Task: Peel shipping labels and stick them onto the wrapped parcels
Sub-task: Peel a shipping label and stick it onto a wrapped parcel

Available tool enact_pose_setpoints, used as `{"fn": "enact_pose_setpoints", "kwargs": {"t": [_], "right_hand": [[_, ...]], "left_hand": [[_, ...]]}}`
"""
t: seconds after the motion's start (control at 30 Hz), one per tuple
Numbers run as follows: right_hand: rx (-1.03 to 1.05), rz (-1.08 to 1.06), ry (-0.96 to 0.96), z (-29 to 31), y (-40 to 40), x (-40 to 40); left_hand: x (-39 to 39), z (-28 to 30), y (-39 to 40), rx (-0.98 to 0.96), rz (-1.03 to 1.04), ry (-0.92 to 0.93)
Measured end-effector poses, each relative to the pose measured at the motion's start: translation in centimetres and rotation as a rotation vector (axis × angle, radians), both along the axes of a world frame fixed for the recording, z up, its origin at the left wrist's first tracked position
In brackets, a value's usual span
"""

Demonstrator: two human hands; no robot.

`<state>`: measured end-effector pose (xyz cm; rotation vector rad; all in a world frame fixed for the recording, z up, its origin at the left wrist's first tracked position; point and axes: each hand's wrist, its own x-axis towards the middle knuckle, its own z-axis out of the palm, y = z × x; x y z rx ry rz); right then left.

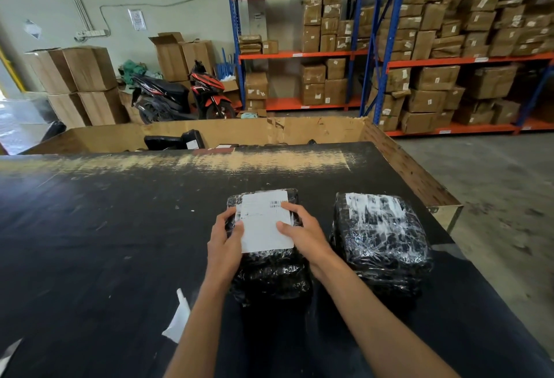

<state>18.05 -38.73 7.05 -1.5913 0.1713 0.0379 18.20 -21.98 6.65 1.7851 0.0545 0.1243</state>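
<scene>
Two black wrapped parcels sit on the dark work table [90, 228], and the one under the hands serves as the landmark: the centre parcel [269, 269]. A white shipping label [263, 222] lies flat on its top face, covering most of the far half, with a barcode visible near the label's far right corner. The left hand [224, 246] rests against the centre parcel's left side, fingers loosely curled around that edge and the thumb pressing the label's left margin. The right hand [302, 234] lies over the centre parcel's right side, fingers spread and flat, with the index finger on the label's right edge near the barcode and the thumb on the label's lower right area. Neither hand is clenched; both press down rather than grip.

Just right of the centre parcel, apart from it by a narrow gap, stands the second parcel [380, 243], glossy with clear film and carrying a white label under the wrap at its far end. Near and left of the centre parcel, toward the person, a strip of white backing paper [178, 317] lies on the table. Beyond the centre parcel, past the table's far edge, is a large cardboard bin [254, 130] with black parcels inside. Farther behind are a parked motorbike [180, 96] and orange-and-blue shelving [389, 57] full of cartons.
</scene>
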Motion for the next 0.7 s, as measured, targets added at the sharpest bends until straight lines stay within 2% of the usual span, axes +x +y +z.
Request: {"fn": "enact_pose_setpoints", "kwargs": {"t": [0.17, 0.23, 0.33, 0.4, 0.6, 0.7], "right_hand": [[-0.074, -0.085, -0.022, -0.1, -0.2, 0.0], [-0.071, -0.128, 0.018, -0.3, 0.0, 0.4], [-0.179, -0.143, 0.080, -0.3, 0.4, 0.7], [-0.206, -0.139, 0.088, -0.4, 0.5, 0.7], [-0.013, -0.170, 0.037, -0.1, 0.3, -0.5], [-0.012, -0.108, 0.033, 0.5, 0.5, -1.1]], "left_hand": [[0.7, 0.5, -0.1, 0.035, 0.032, 0.055], [0.9, 0.7, -0.1, -0.013, 0.013, 0.076], [1.6, 0.1, 0.1, -0.049, 0.036, 0.094], [1.6, -0.2, 0.0, -0.141, 0.036, 0.101], [0.7, 0.5, -0.2, -0.237, 0.059, 0.082], [0.2, 0.4, 0.0, -0.253, 0.059, 0.077]]}}
